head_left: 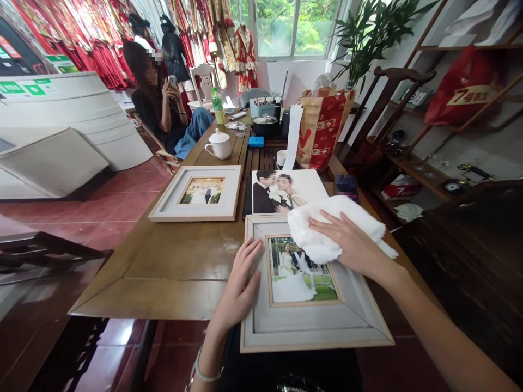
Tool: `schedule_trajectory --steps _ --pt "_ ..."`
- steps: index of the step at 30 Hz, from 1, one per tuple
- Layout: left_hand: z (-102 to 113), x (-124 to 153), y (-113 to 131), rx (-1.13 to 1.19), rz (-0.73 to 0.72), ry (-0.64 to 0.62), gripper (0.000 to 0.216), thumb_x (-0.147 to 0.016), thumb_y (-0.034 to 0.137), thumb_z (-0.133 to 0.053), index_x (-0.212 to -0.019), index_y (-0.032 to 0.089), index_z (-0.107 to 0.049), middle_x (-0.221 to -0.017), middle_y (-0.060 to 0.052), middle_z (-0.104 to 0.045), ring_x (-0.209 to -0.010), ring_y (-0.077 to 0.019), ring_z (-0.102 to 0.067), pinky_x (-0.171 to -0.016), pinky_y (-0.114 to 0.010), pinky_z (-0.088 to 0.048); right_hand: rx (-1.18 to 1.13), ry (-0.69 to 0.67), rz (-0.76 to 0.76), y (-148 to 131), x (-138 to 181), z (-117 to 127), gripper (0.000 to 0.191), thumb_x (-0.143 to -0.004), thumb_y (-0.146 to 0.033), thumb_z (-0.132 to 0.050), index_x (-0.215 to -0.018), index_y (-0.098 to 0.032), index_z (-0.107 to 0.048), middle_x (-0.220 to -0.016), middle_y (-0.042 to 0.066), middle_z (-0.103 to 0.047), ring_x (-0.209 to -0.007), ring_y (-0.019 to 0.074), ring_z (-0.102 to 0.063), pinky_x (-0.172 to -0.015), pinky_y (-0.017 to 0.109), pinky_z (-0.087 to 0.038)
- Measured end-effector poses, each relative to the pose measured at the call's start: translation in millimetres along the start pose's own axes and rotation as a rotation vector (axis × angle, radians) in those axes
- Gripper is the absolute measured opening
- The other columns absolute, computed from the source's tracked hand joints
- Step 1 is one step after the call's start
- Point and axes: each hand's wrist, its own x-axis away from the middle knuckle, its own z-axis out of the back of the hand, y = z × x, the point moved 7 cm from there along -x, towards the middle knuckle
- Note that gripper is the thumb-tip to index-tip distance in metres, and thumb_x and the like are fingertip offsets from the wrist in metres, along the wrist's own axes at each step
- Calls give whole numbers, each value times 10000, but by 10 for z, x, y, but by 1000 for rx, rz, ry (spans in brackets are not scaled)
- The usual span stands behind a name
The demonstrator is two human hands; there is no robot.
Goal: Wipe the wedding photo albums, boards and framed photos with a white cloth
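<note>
On the left, a pale wooden box frame with a photo in it [202, 190] lies flat on the brown wooden table [171, 261]; whether it is wiped I cannot tell. The left hand [242, 277] lies unclenched along the left side of a grey-white wooden frame [302, 321], fingertips on the moulding, wrist angled up from below. This frame sits at the table's near edge, its lower part overhanging. Wiping looks under way, not finished: a fluffy white cloth [318, 218] covers its upper right corner. The right hand [347, 239], well apart from the left, presses the cloth with spread fingers, forearm reaching in from lower right.
</note>
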Motion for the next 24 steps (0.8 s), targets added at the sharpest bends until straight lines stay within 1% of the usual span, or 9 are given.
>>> schedule_trajectory --steps 2,4,8,11,13,15,17,21,24 --pt "0 1 0 -4 -8 4 501 -995 199 -378 -1472 345 -330 -1561 -12 -309 -1484 -237 -130 -1205 -508 -139 -7 -14 -34 75 120 35 648 -726 -21 -405 -1342 -175 -535 -1432 51 -507 -1432 272 -258 -1136 630 -210" --pt "-3 6 -6 -6 -10 7 503 -996 197 -372 -1474 348 -324 -1563 -9 -305 -1484 -234 -129 -1206 -505 -144 -40 -51 -32 65 289 33 673 -703 -19 -400 -1335 -198 -549 -1425 40 -515 -1429 275 -261 -1142 631 -198" --pt "-9 16 -23 -7 0 8 506 -996 197 -371 -1475 351 -320 -1565 -8 -303 -1485 -239 -132 -1204 -510 -148 -156 -150 -17 -40 820 -23 715 -702 -32 -440 -1360 -296 -534 -1454 -6 -478 -1420 293 -274 -1164 605 -172" --pt "-8 13 -24 -14 -1 4 505 -995 195 -372 -1473 351 -326 -1562 -11 -311 -1484 -243 -133 -1204 -516 -142 -281 -242 -55 -66 1199 -43 569 -835 -163 -489 -1358 -384 -522 -1465 -42 -461 -1403 314 -308 -1151 579 -242" --pt "-5 9 -20 -19 -6 -2 504 -996 194 -365 -1473 353 -326 -1562 -10 -311 -1484 -243 -130 -1203 -516 -144 -347 -310 -95 -45 1285 -38 458 -895 -295 -496 -1336 -414 -538 -1464 -53 -460 -1390 319 -336 -1136 562 -288" --pt "-2 6 -15 -22 -14 -8 503 -997 194 -361 -1472 356 -327 -1562 -8 -312 -1485 -242 -126 -1203 -514 -146 -369 -339 -129 5 1182 -9 423 -911 -345 -479 -1322 -409 -555 -1467 -51 -454 -1383 318 -350 -1137 554 -289" --pt "0 7 -11 -21 -21 -10 501 -997 196 -360 -1470 355 -331 -1560 -8 -316 -1486 -242 -124 -1203 -514 -143 -350 -313 -119 56 923 30 425 -916 -340 -455 -1326 -367 -563 -1473 -34 -443 -1392 312 -336 -1154 561 -242" --pt "-3 10 -11 -17 -30 -7 497 -996 203 -366 -1469 350 -336 -1560 -13 -321 -1486 -248 -126 -1200 -518 -149 -273 -126 -57 157 341 68 474 -891 -253 -438 -1353 -257 -546 -1464 26 -463 -1419 278 -285 -1180 554 -147" --pt "-7 13 -9 -17 -35 -2 490 -997 209 -368 -1466 349 -343 -1559 -15 -324 -1485 -251 -126 -1198 -524 -148 -225 -11 -39 213 155 23 562 -812 -157 -464 -1367 -221 -522 -1437 43 -503 -1423 257 -282 -1177 559 -157"
